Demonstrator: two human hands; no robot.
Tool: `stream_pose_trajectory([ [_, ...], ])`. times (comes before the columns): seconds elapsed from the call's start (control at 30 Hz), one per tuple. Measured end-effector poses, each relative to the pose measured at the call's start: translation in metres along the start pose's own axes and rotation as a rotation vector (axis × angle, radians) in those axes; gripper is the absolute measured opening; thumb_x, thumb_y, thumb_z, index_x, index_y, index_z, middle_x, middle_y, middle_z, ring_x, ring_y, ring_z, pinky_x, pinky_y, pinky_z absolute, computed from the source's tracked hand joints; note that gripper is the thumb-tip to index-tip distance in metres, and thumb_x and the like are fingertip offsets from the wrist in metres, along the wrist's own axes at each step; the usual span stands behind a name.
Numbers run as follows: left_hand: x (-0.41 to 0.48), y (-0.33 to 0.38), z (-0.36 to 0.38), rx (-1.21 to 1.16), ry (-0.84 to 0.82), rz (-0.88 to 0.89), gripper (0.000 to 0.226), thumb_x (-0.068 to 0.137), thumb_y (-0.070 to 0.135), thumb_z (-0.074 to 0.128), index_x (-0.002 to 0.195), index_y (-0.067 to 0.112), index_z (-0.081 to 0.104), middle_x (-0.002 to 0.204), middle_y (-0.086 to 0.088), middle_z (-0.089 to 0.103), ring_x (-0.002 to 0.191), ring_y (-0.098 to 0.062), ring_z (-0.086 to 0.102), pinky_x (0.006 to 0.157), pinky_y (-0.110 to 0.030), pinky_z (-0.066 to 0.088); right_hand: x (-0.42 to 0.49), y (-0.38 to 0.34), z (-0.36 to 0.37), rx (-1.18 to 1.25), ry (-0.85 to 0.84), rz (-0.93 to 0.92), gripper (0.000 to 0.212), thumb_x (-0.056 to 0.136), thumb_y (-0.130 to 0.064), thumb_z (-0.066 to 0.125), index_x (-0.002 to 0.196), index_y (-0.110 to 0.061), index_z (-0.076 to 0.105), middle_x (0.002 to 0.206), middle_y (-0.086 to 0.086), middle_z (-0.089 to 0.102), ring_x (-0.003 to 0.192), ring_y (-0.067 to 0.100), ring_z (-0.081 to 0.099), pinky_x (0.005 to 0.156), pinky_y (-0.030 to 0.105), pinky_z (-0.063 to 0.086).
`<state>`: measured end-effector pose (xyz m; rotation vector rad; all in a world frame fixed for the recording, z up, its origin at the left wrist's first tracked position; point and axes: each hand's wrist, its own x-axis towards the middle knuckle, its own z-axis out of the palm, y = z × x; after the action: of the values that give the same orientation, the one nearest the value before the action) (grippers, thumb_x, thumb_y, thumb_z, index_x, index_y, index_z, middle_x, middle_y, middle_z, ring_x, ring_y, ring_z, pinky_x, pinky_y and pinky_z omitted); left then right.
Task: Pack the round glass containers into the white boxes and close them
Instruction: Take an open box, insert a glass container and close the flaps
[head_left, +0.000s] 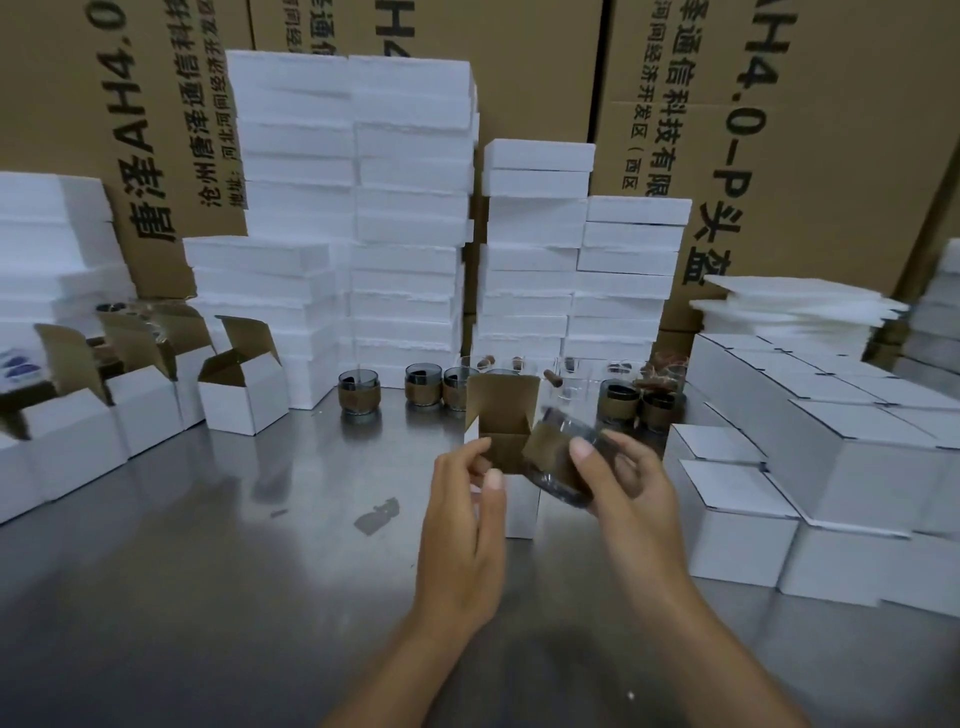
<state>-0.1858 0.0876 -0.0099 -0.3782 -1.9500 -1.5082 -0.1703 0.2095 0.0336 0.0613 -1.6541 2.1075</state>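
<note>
Gripping round glass container round its brown band w/ right hand, tilted just at mouth of open white box; pinching box's front edge w/ left hand. Prob. rigid, slick, breakable, some weight: better taken at band than bare glass.

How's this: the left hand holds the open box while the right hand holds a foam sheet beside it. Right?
Not quite. The head view shows the right hand holding a glass jar, not foam; the left hand does hold the box.
</note>
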Motion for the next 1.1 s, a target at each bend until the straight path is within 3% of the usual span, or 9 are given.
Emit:
stream_pose_trajectory([
  [0.07,-0.004,0.003,0.0,-0.11,-0.151,-0.113,0.033,0.094,0.055,0.033,0.122,0.039,0.043,0.114,0.013,0.055,0.104,0.005,0.053,0.085,-0.007,0.04,-0.007,0.011,-0.006,-0.02,-0.025,0.026,0.026,0.081,-0.014,0.068,0.104,-0.019,0.056,0.096,-0.001,0.068,0.075,-0.004,0.066,0.059,0.007,0.047],
  [0.2,-0.007,0.003,-0.003,-0.175,-0.379,-0.243,0.051,0.086,0.053,0.035,0.124,0.025,0.054,0.116,0.009,0.063,0.108,0.003,0.056,0.096,-0.019,0.044,-0.013,0.026,-0.01,-0.078,-0.081,0.026,0.026,0.082,-0.017,0.067,0.104,-0.024,0.057,0.096,-0.004,0.068,0.077,-0.005,0.066,0.061,0.007,0.047],
  [0.3,-0.01,0.004,-0.006,-0.136,-0.411,-0.278,0.039,0.093,0.047,0.033,0.119,0.029,0.055,0.109,0.015,0.063,0.1,0.011,0.054,0.087,-0.007,0.042,-0.015,0.034,-0.009,-0.117,-0.121,0.051,0.024,0.084,-0.028,0.064,0.107,-0.03,0.057,0.101,-0.007,0.066,0.085,-0.004,0.065,0.071,0.013,0.051],
  [0.47,-0.012,0.004,-0.008,-0.174,-0.341,-0.343,0.03,0.098,0.038,0.035,0.117,0.029,0.057,0.109,0.011,0.065,0.102,0.005,0.058,0.092,-0.018,0.044,-0.017,0.039,-0.008,-0.165,-0.217,0.092,0.058,0.071,-0.058,0.053,0.126,-0.041,0.048,0.116,-0.019,0.059,0.106,-0.005,0.056,0.096,0.028,0.045],
  [0.6,-0.012,0.006,-0.007,-0.204,-0.351,-0.36,0.026,0.097,0.039,0.039,0.11,0.033,0.06,0.104,0.014,0.068,0.097,0.006,0.06,0.082,-0.008,0.045,-0.017,0.042,-0.009,-0.149,-0.246,0.184,0.064,0.067,-0.058,0.057,0.128,-0.039,0.048,0.112,-0.014,0.065,0.104,0.003,0.06,0.082,0.026,0.048],
  [0.77,-0.011,0.007,-0.001,-0.263,-0.298,-0.403,0.029,0.096,0.035,0.044,0.118,0.022,0.057,0.109,0.003,0.067,0.101,-0.006,0.062,0.092,-0.024,0.047,-0.009,0.044,-0.008,0.045,-0.163,0.374,0.042,0.085,-0.044,0.057,0.117,-0.017,0.059,0.097,0.0,0.072,0.086,0.01,0.068,0.066,0.025,0.045],
  [0.83,-0.009,0.009,0.0,-0.284,-0.288,-0.391,0.028,0.097,0.03,0.043,0.119,0.019,0.057,0.108,0.0,0.067,0.096,-0.007,0.065,0.087,-0.024,0.05,-0.006,0.044,-0.008,0.151,-0.17,0.435,0.036,0.09,-0.043,0.05,0.109,-0.016,0.062,0.09,0.002,0.073,0.078,0.012,0.07,0.066,0.028,0.044],
  [0.97,-0.006,0.007,0.002,-0.336,-0.246,-0.341,0.02,0.097,0.02,0.043,0.105,0.02,0.063,0.079,0.014,0.07,0.071,0.003,0.065,0.064,-0.012,0.049,-0.003,0.04,-0.009,0.363,-0.14,0.535,0.04,0.093,-0.048,0.042,0.104,-0.015,0.062,0.086,0.005,0.07,0.075,0.018,0.066,0.065,0.028,0.044],
  [1.1,-0.006,0.005,0.003,-0.339,-0.253,-0.303,0.021,0.096,0.023,0.044,0.098,0.027,0.064,0.071,0.021,0.066,0.068,0.005,0.061,0.064,-0.012,0.048,-0.003,0.036,-0.011,0.406,-0.156,0.561,0.051,0.093,-0.049,0.036,0.114,-0.008,0.059,0.087,0.011,0.067,0.074,0.022,0.062,0.06,0.027,0.041],
])
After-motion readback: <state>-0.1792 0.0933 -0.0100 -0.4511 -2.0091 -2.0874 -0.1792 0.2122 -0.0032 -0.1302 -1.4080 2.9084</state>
